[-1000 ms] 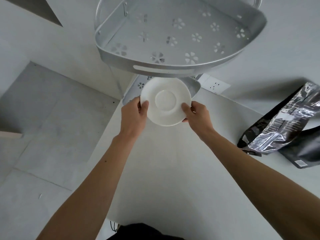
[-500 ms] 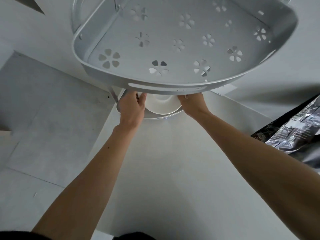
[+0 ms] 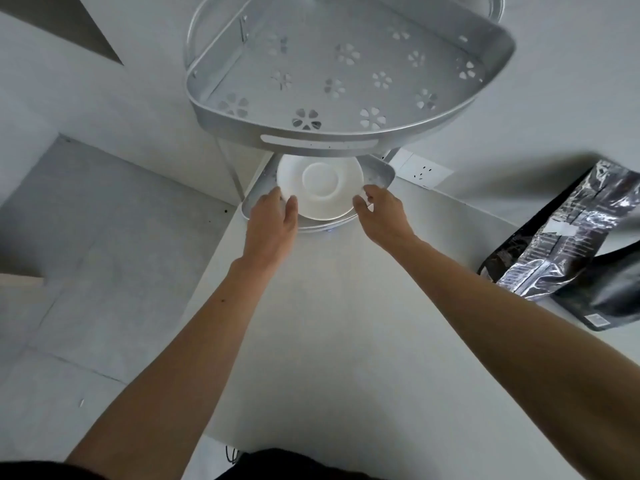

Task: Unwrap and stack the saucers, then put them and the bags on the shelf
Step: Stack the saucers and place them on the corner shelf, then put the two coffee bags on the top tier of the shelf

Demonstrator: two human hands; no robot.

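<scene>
Saucers [image 3: 320,187]: plain white, glossy, round, with a raised ring marking the cup well at centre. Seen from above as one disc; how many lie stacked cannot be told. They sit in the lower tier [image 3: 379,173] of a silver metal corner shelf, partly tucked under the upper tier [image 3: 318,142].

Upper tier: curved front rim with a long slot, floor punched with flower-shaped cut-outs.

Left hand [image 3: 272,225]: fingers loosely curled, tips touching the near-left edge of the saucers. Whether it grips or only rests there cannot be told.

Right hand [image 3: 381,214]: fingers relaxed and spread, thumb near the near-right edge of the saucers; contact unclear, no firm hold visible.

Shelf stands at the far corner of a pale counter [image 3: 329,341]. A white wall socket [image 3: 420,171] sits just behind to the right.

Bags [image 3: 571,244]: black and silver foil, crinkled, lying on the counter well to the right. Print and a small white label visible on them, too blurred to read.
</scene>
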